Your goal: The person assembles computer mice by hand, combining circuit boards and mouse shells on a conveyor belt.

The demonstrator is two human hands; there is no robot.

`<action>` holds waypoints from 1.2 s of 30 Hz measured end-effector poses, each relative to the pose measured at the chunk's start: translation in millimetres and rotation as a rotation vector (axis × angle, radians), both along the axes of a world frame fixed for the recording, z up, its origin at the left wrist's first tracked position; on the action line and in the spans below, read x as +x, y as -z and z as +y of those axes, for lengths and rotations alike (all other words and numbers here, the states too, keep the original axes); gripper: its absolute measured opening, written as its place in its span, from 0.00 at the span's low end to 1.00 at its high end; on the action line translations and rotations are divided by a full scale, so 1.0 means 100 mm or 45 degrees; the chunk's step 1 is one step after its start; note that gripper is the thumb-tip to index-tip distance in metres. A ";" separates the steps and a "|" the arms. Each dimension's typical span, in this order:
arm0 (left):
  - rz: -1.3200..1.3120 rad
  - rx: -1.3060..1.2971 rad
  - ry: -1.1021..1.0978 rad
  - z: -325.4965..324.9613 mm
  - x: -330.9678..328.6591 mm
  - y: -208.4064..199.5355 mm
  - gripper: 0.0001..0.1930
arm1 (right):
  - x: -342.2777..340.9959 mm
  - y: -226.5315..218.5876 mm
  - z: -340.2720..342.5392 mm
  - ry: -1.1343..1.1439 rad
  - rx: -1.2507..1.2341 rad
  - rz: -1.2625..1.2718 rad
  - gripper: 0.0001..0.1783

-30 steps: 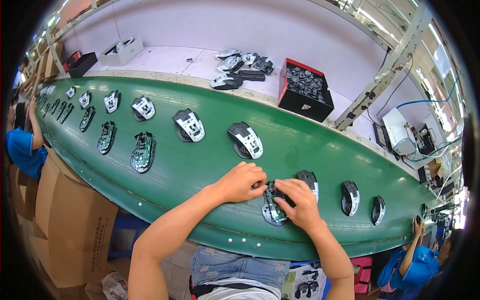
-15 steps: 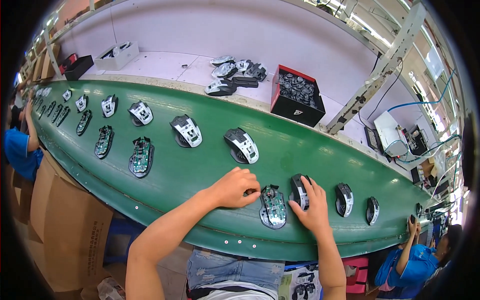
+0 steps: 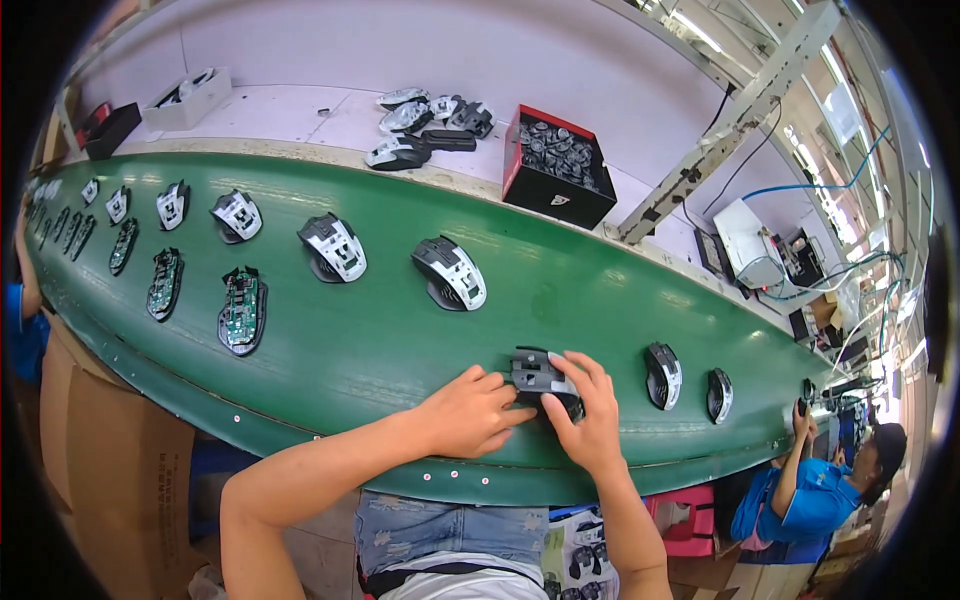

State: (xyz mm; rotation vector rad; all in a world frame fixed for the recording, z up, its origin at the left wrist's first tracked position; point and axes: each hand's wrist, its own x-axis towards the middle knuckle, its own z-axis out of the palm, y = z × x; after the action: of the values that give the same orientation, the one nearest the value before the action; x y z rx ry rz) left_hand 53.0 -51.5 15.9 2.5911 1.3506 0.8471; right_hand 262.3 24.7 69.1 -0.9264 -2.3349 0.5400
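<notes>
A dark grey computer mouse top shell [image 3: 538, 372] sits over the spot in front of me, hiding the circuit-board base. My right hand [image 3: 592, 418] grips the shell from its right, thumb at the near edge and fingers at the far side. On the left, my left hand [image 3: 472, 412] has its curled fingers pressed to the mouse's left edge; exactly what the fingertips pinch is partly hidden. Beyond my hands lies a white-and-grey mouse shell [image 3: 450, 273]. Farther left rests a mouse base with a green circuit board [image 3: 242, 310].
The green conveyor belt [image 3: 370, 370] carries rows of shells and boards leftward and two mice [image 3: 663, 376] to my right. On the back ledge stand a black-and-red box [image 3: 558, 195] of small dark parts and a pile of shells [image 3: 405, 118]. A co-worker [image 3: 815, 490] sits at far right.
My right hand has brought the dark shell leftward over the circuit-board base, which it now covers. My left hand has come to the mouse's left edge. The whole view has shifted slightly.
</notes>
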 end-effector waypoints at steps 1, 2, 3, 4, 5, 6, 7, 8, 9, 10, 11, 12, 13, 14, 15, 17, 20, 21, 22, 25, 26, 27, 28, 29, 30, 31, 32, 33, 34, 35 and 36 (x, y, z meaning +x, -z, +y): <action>-0.011 0.012 -0.024 0.00 0.01 -0.01 0.21 | 0.00 0.04 0.06 -0.014 0.009 -0.042 0.29; -0.021 0.023 -0.048 0.00 0.01 -0.01 0.21 | 0.01 0.02 0.07 -0.002 0.001 -0.048 0.29; -0.026 0.016 -0.046 0.00 0.00 -0.01 0.21 | 0.01 -0.02 0.10 -0.046 0.157 -0.166 0.28; -0.031 -0.021 -0.035 0.00 -0.01 -0.01 0.21 | 0.00 -0.06 0.13 -0.093 0.312 -0.282 0.28; -0.035 -0.059 -0.025 0.00 -0.03 -0.01 0.21 | -0.02 -0.16 0.19 -0.138 0.358 -0.357 0.29; -0.045 -0.070 -0.020 0.00 -0.02 -0.01 0.21 | -0.01 -0.16 0.29 -0.267 0.221 -0.336 0.32; -0.053 -0.025 -0.017 0.01 -0.01 -0.02 0.20 | 0.02 -0.13 0.42 -0.389 0.083 -0.316 0.34; -0.060 0.017 -0.011 0.01 0.01 -0.04 0.20 | 0.03 -0.09 0.54 -0.469 -0.135 -0.269 0.37; -0.086 0.021 -0.002 0.00 0.00 -0.04 0.19 | 0.00 -0.06 0.62 -0.446 -0.187 -0.268 0.38; -0.108 -0.004 0.011 0.03 -0.03 0.03 0.18 | -0.05 -0.03 0.68 -0.416 -0.249 -0.284 0.39; -0.132 -0.029 0.025 0.06 -0.03 0.09 0.17 | -0.08 -0.03 0.69 -0.452 -0.191 -0.284 0.40; -0.159 -0.010 0.011 0.06 -0.04 0.09 0.13 | -0.08 -0.07 0.70 -0.418 -0.105 -0.190 0.41; -0.172 -0.018 -0.014 0.02 -0.05 0.09 0.13 | -0.08 -0.13 0.63 -0.388 -0.032 -0.092 0.41; -0.180 0.005 -0.021 0.03 -0.06 0.09 0.11 | -0.05 -0.24 0.55 -0.235 0.083 -0.031 0.41; -0.189 0.029 -0.012 0.05 -0.05 0.09 0.10 | 0.03 -0.30 0.45 -0.069 0.029 0.076 0.40; -0.210 0.020 -0.010 0.02 -0.06 0.07 0.08 | 0.18 -0.29 0.29 0.008 0.062 0.202 0.38; -0.187 0.031 -0.030 0.01 -0.07 0.06 0.08 | 0.27 -0.28 -0.07 -0.059 0.236 -0.028 0.36; -0.186 0.032 -0.016 0.01 -0.07 0.06 0.08 | 0.29 -0.23 -0.13 -0.078 0.207 -0.092 0.36; -0.183 0.034 -0.003 0.01 -0.08 0.06 0.09 | 0.31 -0.16 -0.16 -0.097 0.178 -0.154 0.35; -0.170 0.040 -0.038 0.03 -0.15 0.05 0.07 | 0.23 -0.04 -0.16 -0.024 0.152 -0.221 0.35; -0.178 0.035 -0.074 0.04 -0.18 0.04 0.06 | 0.20 -0.01 -0.17 0.005 0.186 -0.242 0.35; -0.182 0.030 -0.075 0.05 -0.23 0.03 0.06 | 0.16 0.02 -0.19 0.025 0.161 -0.258 0.35; -0.193 0.043 -0.128 0.06 -0.29 0.02 0.06 | 0.12 0.07 -0.20 0.022 0.156 -0.262 0.35; -0.205 0.056 -0.183 0.07 -0.35 0.01 0.06 | 0.07 0.13 -0.21 0.072 0.161 -0.268 0.34; -0.185 0.061 -0.227 0.07 -0.40 -0.02 0.05 | 0.05 0.19 -0.20 0.115 0.166 -0.278 0.33; -0.195 0.056 -0.240 0.08 -0.40 -0.01 0.05 | 0.05 0.27 -0.17 0.096 0.154 -0.201 0.32; -0.205 0.053 -0.263 0.08 -0.40 0.00 0.05 | 0.08 0.27 -0.17 0.083 0.151 -0.212 0.32; -0.209 0.048 -0.290 0.08 -0.43 0.00 0.05 | 0.08 0.27 -0.17 0.056 0.187 -0.213 0.32; -0.216 0.040 -0.305 0.07 -0.43 0.00 0.05 | 0.09 0.27 -0.17 0.029 0.222 -0.213 0.32; -0.206 0.037 -0.304 0.08 -0.42 0.00 0.05 | 0.11 0.25 -0.14 -0.001 0.165 -0.223 0.32; -0.199 0.031 -0.292 0.09 -0.41 0.00 0.05 | 0.14 0.21 -0.10 -0.021 0.105 -0.237 0.32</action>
State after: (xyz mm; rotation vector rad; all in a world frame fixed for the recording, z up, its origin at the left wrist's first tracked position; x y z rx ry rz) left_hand 12.2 -42.9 15.7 2.3590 1.6195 1.0798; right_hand 275.8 14.3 48.3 -0.9559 -2.5121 0.3745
